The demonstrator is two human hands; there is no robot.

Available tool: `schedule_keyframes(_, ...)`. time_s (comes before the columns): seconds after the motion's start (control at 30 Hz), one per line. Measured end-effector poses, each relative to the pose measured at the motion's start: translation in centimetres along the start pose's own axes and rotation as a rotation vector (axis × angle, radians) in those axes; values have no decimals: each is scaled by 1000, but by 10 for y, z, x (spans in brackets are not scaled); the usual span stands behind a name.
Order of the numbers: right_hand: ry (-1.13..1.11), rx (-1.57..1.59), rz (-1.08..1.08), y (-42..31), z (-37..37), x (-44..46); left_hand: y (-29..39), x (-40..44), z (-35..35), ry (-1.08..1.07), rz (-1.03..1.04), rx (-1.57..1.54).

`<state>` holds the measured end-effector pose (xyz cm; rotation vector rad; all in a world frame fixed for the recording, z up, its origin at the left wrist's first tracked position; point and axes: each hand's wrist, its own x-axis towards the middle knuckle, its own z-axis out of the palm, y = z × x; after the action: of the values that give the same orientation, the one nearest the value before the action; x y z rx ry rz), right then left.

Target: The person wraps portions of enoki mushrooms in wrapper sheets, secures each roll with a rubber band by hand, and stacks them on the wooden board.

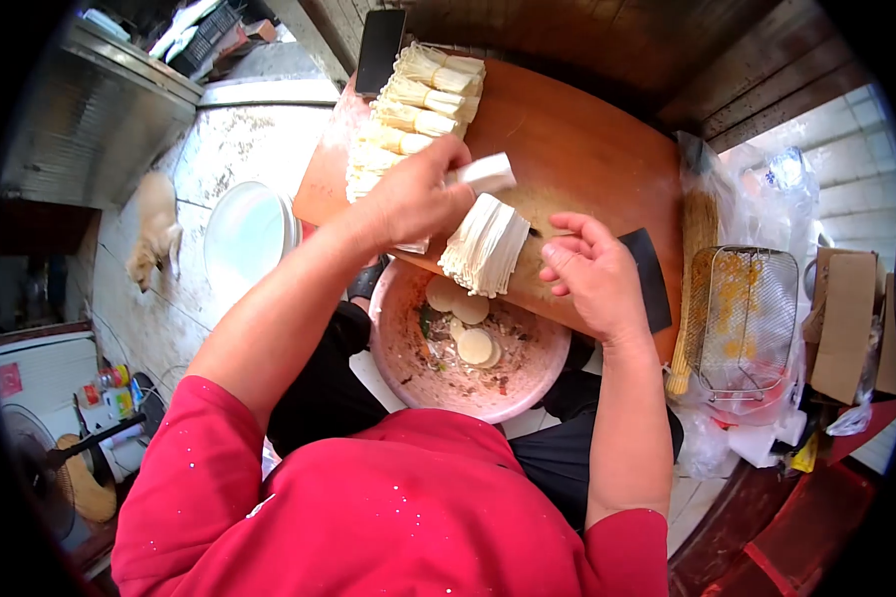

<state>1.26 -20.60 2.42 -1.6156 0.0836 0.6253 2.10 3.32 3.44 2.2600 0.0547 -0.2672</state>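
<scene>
Left hand: the left hand [423, 197], blurred, grips a small white piece [490, 174] above the table [567, 129].
Right hand: the right hand [595, 274] is open, fingers loosely curled, just right of the pale strips.
Pale strips: a stack of pale strips [485, 246] lies at the table's near edge, between the hands.
Bundles: tied pale bundles [423, 97] line the table's far left, beside a black phone [380, 50].
Basin: a pink basin [393, 343] below holds round pale slices [476, 345] and scraps.
</scene>
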Motion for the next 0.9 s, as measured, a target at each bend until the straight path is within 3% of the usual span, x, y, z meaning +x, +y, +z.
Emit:
schedule_keyframes(0.2,-217,-695,-210,14,29,-13,-12,87,-61,215,211,630)
schedule_keyframes(0.27,-248,-888,-378,28,37,-19,-20,112,-66,327,258,764)
schedule_keyframes(0.37,-404,-1027,-282,32,42,-22,-28,142,-62,348,204,795)
schedule_keyframes(0.47,-371,-1077,-280,39,44,-23,-45,163,-53,349,190,807)
schedule_keyframes(0.57,-306,-1062,-358,49,47,-28,-57,173,-42,260,-83,822)
schedule_keyframes(0.8,-307,-1068,-408,51,54,-27,-42,161,-46,145,-125,882)
schedule_keyframes(0.9,-339,-1104,-375,58,57,-24,-42,146,-42,264,28,1046)
